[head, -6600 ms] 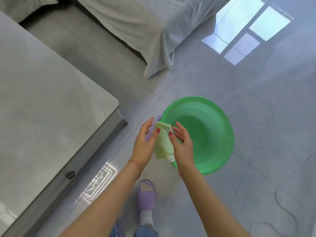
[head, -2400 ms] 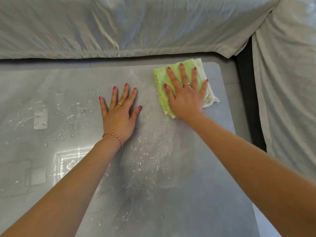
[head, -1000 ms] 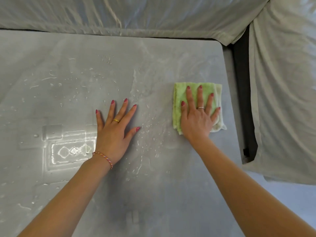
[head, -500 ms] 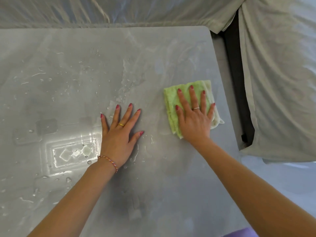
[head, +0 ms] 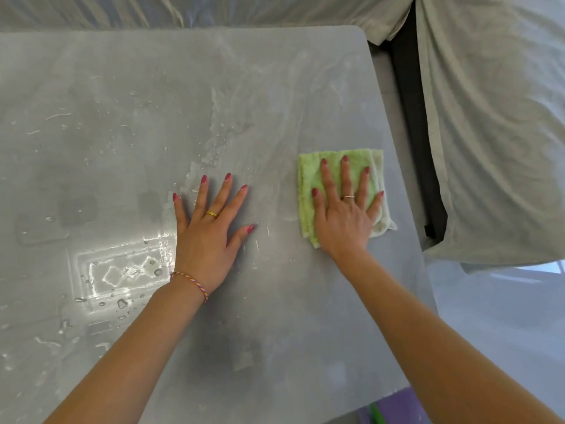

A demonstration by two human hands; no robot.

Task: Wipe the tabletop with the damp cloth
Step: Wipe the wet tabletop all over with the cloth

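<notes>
A folded light-green cloth point(head: 308, 175) lies on the grey tabletop point(head: 275, 316) close to its right edge. My right hand point(head: 344, 214) presses flat on the cloth with straight, spread fingers and covers most of it. My left hand point(head: 208, 234) rests flat on the bare tabletop to the left of the cloth, fingers spread. Water droplets and wet streaks point(head: 214, 139) shine on the surface left of and beyond my left hand.
Furniture draped in pale grey sheets stands behind the table point(head: 214, 10) and to its right point(head: 495, 133), with a dark gap point(head: 412, 117) between. Glossy floor point(head: 489, 316) shows at the lower right. Something purple and green point(head: 382, 411) peeks out under the table's near edge.
My right hand has drawn the cloth from the far right corner back toward me along the right edge. My left hand has stayed flat on the table. Earlier, both hands held the cloth over a green basin.
</notes>
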